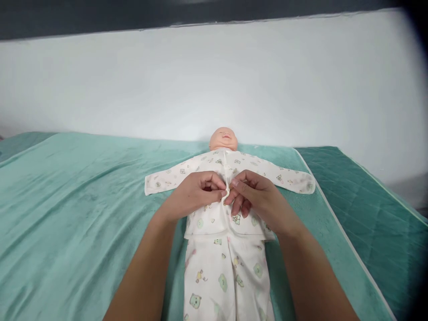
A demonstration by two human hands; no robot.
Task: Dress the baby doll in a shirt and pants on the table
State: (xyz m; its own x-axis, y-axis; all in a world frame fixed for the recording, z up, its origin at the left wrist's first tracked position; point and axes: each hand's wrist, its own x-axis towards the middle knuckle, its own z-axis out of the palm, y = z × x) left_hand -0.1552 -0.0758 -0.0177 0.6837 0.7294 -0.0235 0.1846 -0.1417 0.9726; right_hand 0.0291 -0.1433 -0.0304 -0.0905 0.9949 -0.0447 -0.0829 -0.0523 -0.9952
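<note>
A baby doll (223,138) lies on its back, its head toward the wall. It wears a white long-sleeved baby shirt (207,223) and matching trousers (217,281), both printed with small animals. Its sleeves stretch out to both sides. Over the chest, my left hand (200,194) pinches one edge of the shirt's front opening between thumb and fingers. Close beside it, my right hand (254,191) pinches the other edge, its lower fingers loosely curled. The fastening between my fingertips is too small and covered to make out.
Beneath the doll spreads a light green blanket (83,214), wrinkled at the left. A darker green quilted cover (368,214) shows along the right side. Behind the bed stands a white wall (200,80) with a dark band (133,18) on top.
</note>
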